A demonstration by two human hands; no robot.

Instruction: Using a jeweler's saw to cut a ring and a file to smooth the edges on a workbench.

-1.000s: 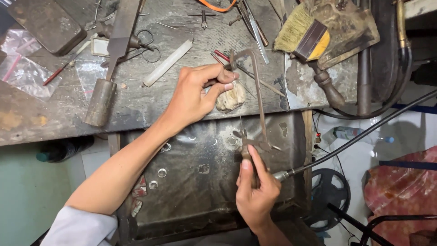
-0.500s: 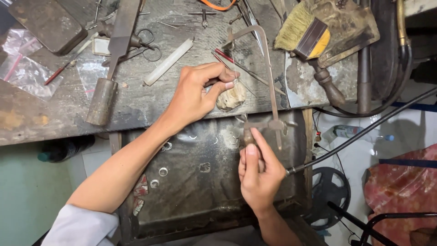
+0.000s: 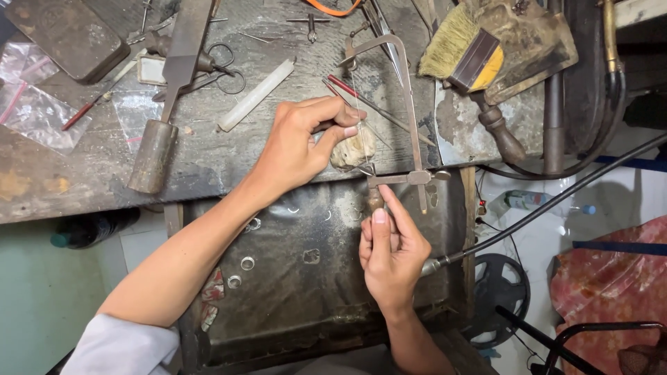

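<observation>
At centre frame my left hand (image 3: 299,142) pinches a small workpiece against the worn bench peg (image 3: 352,149) while my right hand (image 3: 390,253), closed round the jeweller's saw (image 3: 403,118) handle, saws; next calls for steady strokes.

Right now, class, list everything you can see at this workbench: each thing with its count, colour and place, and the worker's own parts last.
saw frame: one, grey metal, upright at the bench edge, handle in the right hand
pale lump: one, beige, on the bench edge under the left fingertips
brush: one, straw bristles, yellow and dark band, top right
big file: one, dark metal with round handle, left of centre
scissors: one, dark, beside the file
white stick: one, white, middle of the bench
plastic bags: several, clear, far left
tray: one, dark metal, below the bench
rings: a few, silvery, in the tray
hose: one, black, right
left hand: pinching at the lump
right hand: grip on the saw handle
</observation>
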